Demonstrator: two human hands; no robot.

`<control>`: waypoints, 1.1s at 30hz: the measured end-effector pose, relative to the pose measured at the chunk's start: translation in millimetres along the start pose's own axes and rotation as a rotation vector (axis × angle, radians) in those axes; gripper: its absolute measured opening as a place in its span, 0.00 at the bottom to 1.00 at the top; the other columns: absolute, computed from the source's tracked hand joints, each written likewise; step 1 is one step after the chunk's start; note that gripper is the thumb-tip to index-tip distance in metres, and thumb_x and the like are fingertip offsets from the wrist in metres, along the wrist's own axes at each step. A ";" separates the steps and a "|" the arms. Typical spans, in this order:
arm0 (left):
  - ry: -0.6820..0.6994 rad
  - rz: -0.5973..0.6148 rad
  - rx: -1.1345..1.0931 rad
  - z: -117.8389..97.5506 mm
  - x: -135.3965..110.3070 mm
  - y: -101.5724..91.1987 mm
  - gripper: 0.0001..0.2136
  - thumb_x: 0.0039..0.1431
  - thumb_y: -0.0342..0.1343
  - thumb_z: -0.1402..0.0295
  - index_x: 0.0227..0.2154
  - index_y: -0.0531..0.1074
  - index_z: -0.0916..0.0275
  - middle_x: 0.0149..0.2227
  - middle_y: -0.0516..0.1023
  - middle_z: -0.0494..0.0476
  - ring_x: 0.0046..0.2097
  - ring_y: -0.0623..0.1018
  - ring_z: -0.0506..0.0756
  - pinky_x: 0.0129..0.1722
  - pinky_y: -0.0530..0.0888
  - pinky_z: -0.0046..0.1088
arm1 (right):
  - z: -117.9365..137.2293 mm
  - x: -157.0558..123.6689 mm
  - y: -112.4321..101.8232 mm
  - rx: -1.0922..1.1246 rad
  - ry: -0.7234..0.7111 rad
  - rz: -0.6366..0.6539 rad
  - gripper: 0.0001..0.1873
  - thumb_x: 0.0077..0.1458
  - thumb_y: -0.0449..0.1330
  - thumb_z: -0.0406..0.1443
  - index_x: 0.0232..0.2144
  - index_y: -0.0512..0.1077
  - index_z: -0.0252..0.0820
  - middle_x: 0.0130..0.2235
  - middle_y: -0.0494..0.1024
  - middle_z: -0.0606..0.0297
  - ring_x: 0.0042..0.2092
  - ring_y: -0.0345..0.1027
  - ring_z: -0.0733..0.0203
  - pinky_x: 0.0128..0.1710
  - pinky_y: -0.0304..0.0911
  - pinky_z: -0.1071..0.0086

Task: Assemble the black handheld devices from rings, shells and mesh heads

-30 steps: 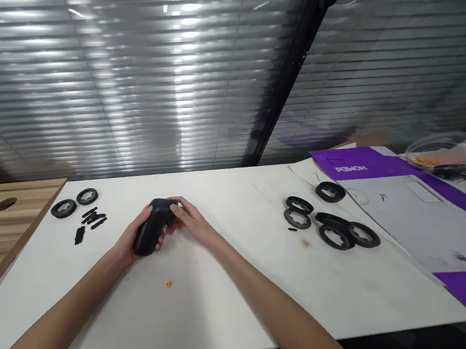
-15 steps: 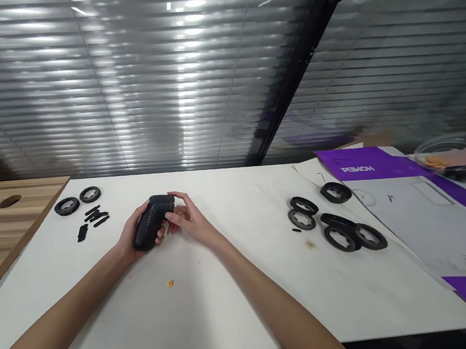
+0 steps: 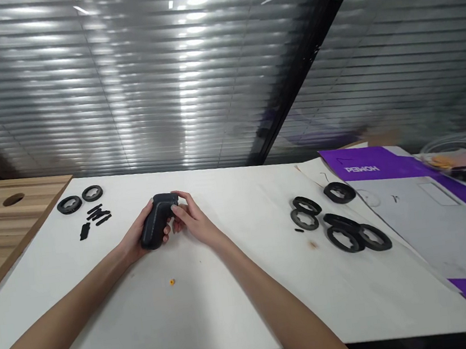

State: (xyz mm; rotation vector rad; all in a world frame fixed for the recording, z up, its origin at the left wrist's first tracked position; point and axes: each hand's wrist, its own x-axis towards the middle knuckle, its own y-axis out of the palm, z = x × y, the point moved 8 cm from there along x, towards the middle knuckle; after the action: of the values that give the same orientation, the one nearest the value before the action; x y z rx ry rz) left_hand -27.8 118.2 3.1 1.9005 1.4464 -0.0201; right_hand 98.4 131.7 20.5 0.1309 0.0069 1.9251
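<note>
My left hand (image 3: 139, 238) is wrapped around the grip of a black plastic handheld device (image 3: 157, 223), which is held just above the white sheet. My right hand (image 3: 194, 220) has its fingertips on the device's upper end. The palm side of the device is mostly hidden by my fingers. Two black ring parts (image 3: 81, 199) and several small black strips (image 3: 99, 213) lie to the left of my hands. Several more black rings (image 3: 345, 239) lie to the right.
A white sheet (image 3: 241, 309) covers the table, with a tiny orange bit (image 3: 172, 282) on it. A wooden board (image 3: 11, 235) lies at left. Purple-and-white packaging (image 3: 410, 198) and a clear plastic container (image 3: 460, 155) sit at right, before a glass wall with blinds.
The device has turned more upright in my left hand. My right fingertips have come back onto its upper end. The whole scene has drifted slightly right in view.
</note>
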 end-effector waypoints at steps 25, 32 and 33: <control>0.257 0.113 0.202 -11.4 -2.9 6.5 0.33 0.50 0.70 0.40 0.46 0.74 0.64 0.32 0.81 0.60 0.27 0.78 0.57 0.27 0.75 0.32 | -6.0 3.0 -4.8 0.128 0.064 -0.057 0.39 0.56 0.65 0.63 0.57 0.65 0.46 0.27 0.71 0.76 0.27 0.67 0.64 0.30 0.62 0.68; 0.369 0.122 0.279 -14.2 -5.5 8.6 0.24 0.55 0.74 0.54 0.50 0.75 0.59 0.41 0.83 0.57 0.41 0.82 0.58 0.44 0.77 0.31 | -3.0 4.0 -9.5 0.178 0.077 -0.139 0.34 0.49 0.71 0.60 0.47 0.73 0.42 0.21 0.65 0.78 0.21 0.57 0.68 0.23 0.54 0.69; 0.371 0.120 0.298 -13.4 -5.4 8.1 0.23 0.56 0.73 0.55 0.50 0.76 0.59 0.42 0.83 0.57 0.42 0.82 0.59 0.44 0.77 0.32 | -2.5 3.9 -9.2 0.168 0.080 -0.143 0.34 0.48 0.71 0.59 0.46 0.74 0.42 0.22 0.65 0.78 0.21 0.56 0.69 0.23 0.54 0.69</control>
State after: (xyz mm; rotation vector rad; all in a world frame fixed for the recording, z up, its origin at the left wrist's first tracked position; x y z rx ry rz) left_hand -28.4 120.4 19.5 2.3250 1.6392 0.1935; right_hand 105.4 138.8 17.7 0.1611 0.2266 1.7847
